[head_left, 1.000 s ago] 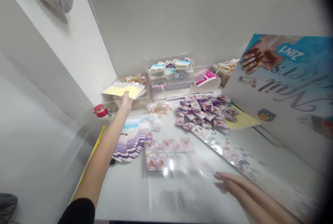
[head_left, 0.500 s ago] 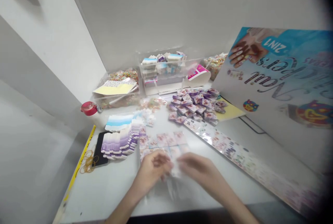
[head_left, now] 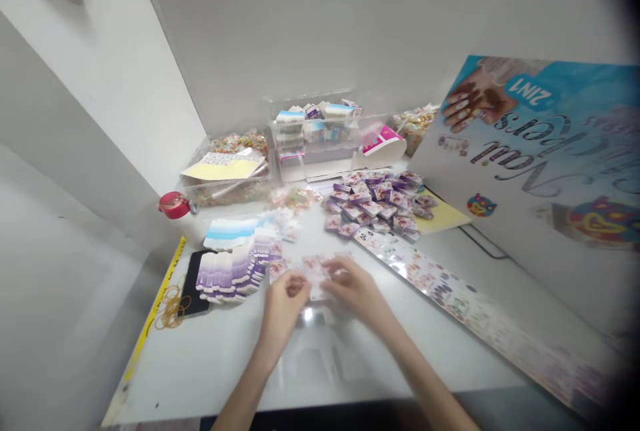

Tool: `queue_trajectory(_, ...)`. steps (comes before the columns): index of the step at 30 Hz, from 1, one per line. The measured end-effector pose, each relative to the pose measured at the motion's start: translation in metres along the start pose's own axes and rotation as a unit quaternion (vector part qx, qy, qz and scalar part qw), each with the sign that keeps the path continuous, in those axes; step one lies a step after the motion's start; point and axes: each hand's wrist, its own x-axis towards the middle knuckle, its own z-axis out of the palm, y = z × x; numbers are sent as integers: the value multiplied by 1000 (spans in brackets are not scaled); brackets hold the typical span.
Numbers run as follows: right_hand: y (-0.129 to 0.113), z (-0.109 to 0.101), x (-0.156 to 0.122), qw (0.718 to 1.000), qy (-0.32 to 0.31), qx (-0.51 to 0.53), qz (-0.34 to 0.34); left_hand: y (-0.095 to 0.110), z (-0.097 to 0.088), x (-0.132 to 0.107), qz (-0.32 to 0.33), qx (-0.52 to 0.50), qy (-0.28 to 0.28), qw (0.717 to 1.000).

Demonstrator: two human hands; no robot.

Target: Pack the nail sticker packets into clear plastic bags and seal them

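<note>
A row of small, flat pink-and-white printed pieces (head_left: 315,271) is lying parallel to, and back from, the white table's (head_left: 195,371) front edge; bent-fingered left hand (head_left: 284,294) and right hand (head_left: 356,284) are overlapping it equally, blur hiding any grip.

Sm. printed packs (head_left: 313,265): pink/purple on wht, lying flat side by side, approx. mid tabletop (head_left: 200,364), partly occluded; print blurred. Clear plastic (head_left: 316,317) at near side, w/ bright glare; tray or sheet, can't tell.
</note>
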Motion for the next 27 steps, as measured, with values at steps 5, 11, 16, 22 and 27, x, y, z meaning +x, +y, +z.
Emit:
queue_trajectory(5, 12, 6, 20, 996, 29, -74, -48, -5, 3, 12, 14, -1, 29, 999)
queue_trajectory(11, 17, 14, 28, 984, 46, -150, -83, -8, 2, 20, 48, 91, 38, 994)
queue_trajectory(16, 14, 12, 28, 988, 38, -134, -68, -12, 2, 24, 54, 93, 25, 994)
queue_trajectory(22, -6, -5, 6, 997, 16, -63, -33, 4, -1, 5, 49, 24, -28, 998)
queue_trajectory(27, -12, -24, -33, 999, -41, 18, 28, 20, -4, -33, 14, -12, -95, 995)
